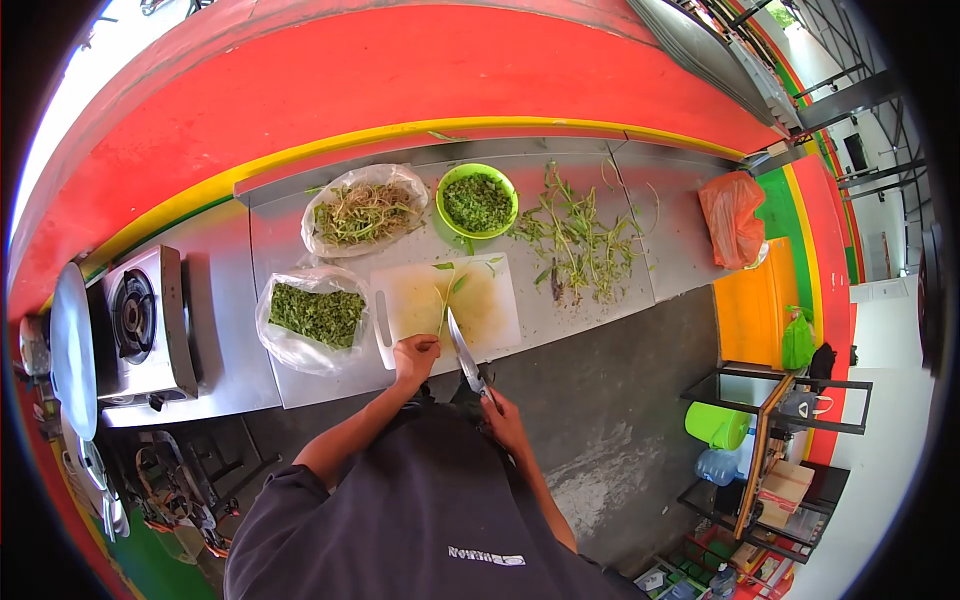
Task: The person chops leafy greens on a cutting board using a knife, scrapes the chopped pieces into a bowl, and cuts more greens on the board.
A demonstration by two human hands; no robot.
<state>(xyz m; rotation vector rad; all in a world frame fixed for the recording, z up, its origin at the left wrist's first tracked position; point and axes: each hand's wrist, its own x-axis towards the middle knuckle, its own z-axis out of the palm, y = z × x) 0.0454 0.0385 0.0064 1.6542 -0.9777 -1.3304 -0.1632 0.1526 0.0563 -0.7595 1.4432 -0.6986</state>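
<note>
My left hand [416,356] is closed on the lower end of a thin green stem with leaves [445,298], over the white cutting board [395,290]. In my right hand [503,418] is the handle of a kitchen knife [464,350]; its blade points up across the board's front edge, close to the stem. A clear plastic bag of chopped greens [318,312] sits left of the board. Behind the board stand a green bowl of chopped leaves [478,202] and a plastic bag of stalks and roots [362,212]. Loose leafy stems [585,235] lie to the right.
A gas stove [140,315] stands at the left end of the steel counter [225,330]. An orange plastic bag [733,220] rests at the right end. A red wall [420,80] runs behind, and a shelf rack [760,460] stands at lower right.
</note>
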